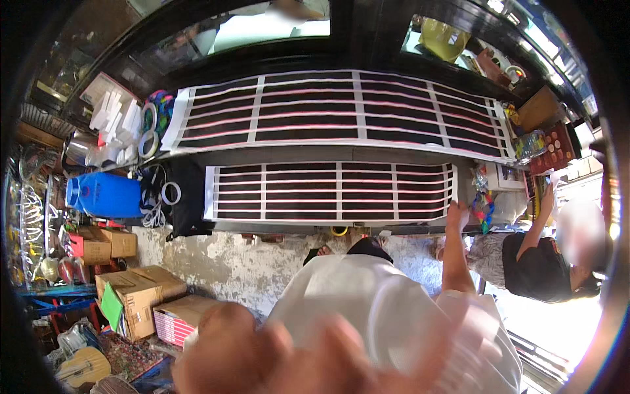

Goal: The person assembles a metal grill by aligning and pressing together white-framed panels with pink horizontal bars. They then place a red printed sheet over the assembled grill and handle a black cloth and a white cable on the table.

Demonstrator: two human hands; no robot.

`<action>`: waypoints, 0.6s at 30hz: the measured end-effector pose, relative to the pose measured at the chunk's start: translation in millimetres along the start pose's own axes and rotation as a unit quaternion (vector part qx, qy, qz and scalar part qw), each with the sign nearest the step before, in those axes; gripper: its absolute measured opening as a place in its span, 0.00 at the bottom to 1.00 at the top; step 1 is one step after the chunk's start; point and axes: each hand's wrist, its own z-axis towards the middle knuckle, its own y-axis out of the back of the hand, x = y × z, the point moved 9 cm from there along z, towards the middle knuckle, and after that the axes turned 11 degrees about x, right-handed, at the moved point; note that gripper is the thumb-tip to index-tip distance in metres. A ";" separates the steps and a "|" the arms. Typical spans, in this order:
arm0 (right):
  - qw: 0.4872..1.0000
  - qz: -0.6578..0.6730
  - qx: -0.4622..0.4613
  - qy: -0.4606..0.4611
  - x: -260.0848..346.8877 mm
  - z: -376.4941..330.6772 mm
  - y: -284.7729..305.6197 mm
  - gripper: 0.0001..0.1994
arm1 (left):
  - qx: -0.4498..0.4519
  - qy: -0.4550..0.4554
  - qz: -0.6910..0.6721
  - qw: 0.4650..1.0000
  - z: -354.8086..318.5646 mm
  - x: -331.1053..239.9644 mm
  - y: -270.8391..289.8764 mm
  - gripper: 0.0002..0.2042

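“Right hand [457,210] first: what is it doing?”

“It reaches forward on a straight arm, with its fingers at the right end of the lower striped sheet [302,190]. Whether they pinch the edge or only rest on it, I cannot tell.”

“And the left hand [262,361]?”

“Close under the camera and badly blurred (little more than a smear of fingers and palm). I cannot tell whether it holds anything.”

“Where does that sheet lie?”

“Flat along the near part of the dark counter [308,157]. It has long black bands divided by white lines, some edged in red. Behind it lies a longer sheet [308,108] of the same pattern.”

“What sits to the left?”

“A black bag [189,207] just beside the lower sheet, with a white ring [163,193] on it, then a blue plastic jug [108,195]. Below them, cardboard boxes [147,289] stand on the floor, a green sheet [113,305] leaning against one.”

“Anyone nearby?”

“One co-worker [541,266] in a dark top, at the right.”
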 end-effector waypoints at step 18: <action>0.982 0.177 0.007 -0.060 59.5 -55.1 98.3 0.14 | -0.033 0.758 -0.427 0.492 -352.2 246.1 -587.7 0.25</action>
